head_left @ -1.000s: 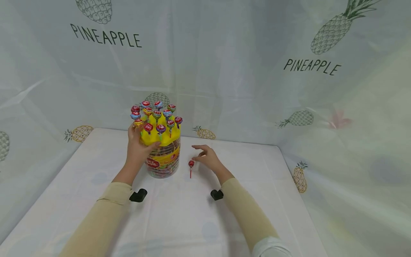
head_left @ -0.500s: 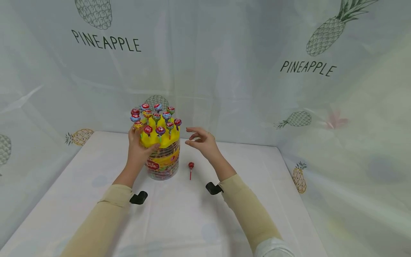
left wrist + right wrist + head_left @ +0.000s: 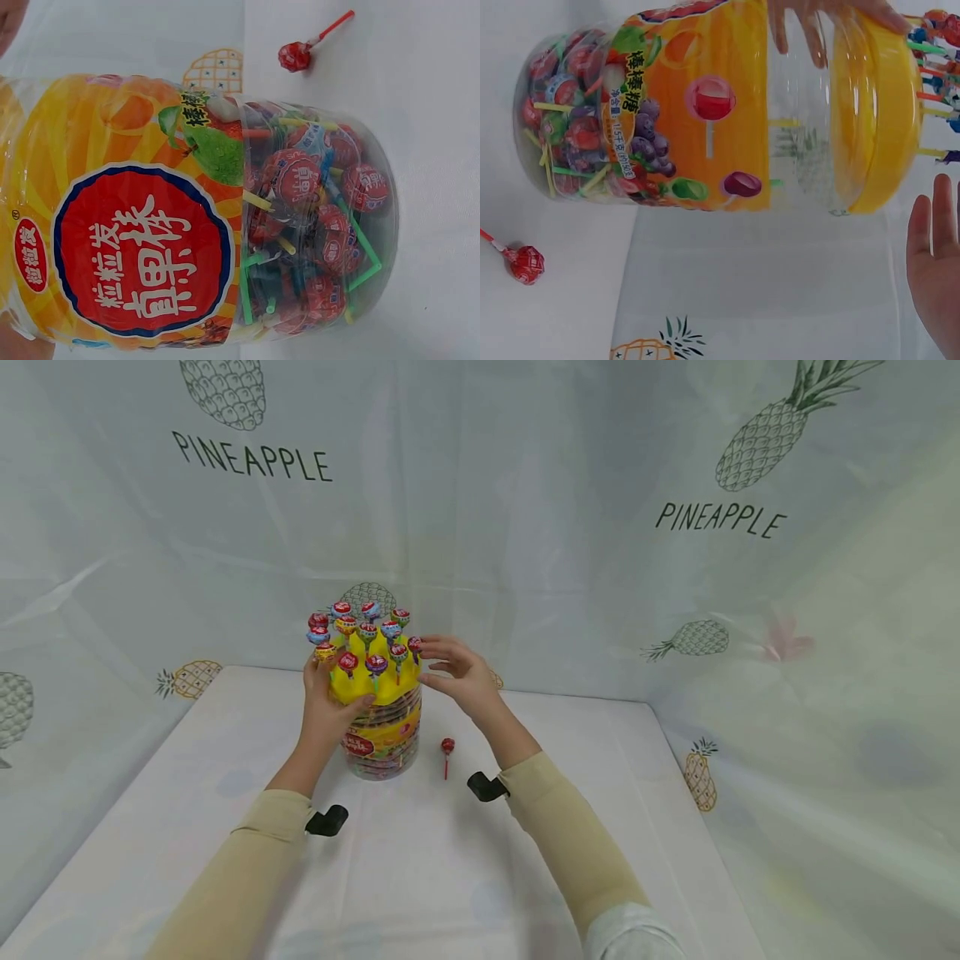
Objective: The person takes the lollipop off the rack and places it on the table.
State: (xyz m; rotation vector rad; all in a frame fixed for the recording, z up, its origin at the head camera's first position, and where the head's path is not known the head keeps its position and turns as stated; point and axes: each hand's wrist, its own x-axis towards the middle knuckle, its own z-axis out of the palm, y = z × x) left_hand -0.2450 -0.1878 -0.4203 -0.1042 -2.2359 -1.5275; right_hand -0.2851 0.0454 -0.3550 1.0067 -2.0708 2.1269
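Observation:
A clear plastic jar (image 3: 384,739) of lollipops stands upright on the table, its yellow lid (image 3: 360,687) studded with several wrapped lollipops. My left hand (image 3: 322,703) grips the jar's upper left side, thumb in front. In the right wrist view, fingers of that left hand (image 3: 810,30) show at the clear neck and lid. Right of the lid is my right hand (image 3: 467,681), holding nothing, fingers extended close to a purple lollipop (image 3: 415,645). The right wrist view shows the right hand (image 3: 934,259) beside the lid; contact is unclear. A red lollipop (image 3: 447,746) lies right of the jar.
The white-covered table (image 3: 420,860) ends in a back edge close behind the jar. Behind it hangs a pale curtain (image 3: 525,527) printed with pineapples. More lollipops (image 3: 330,240) lie inside the jar's bottom.
My right hand has risen from beside the loose red lollipop and moved up and left to the lid's right side. The left hand has kept its grip; the jar has stayed put.

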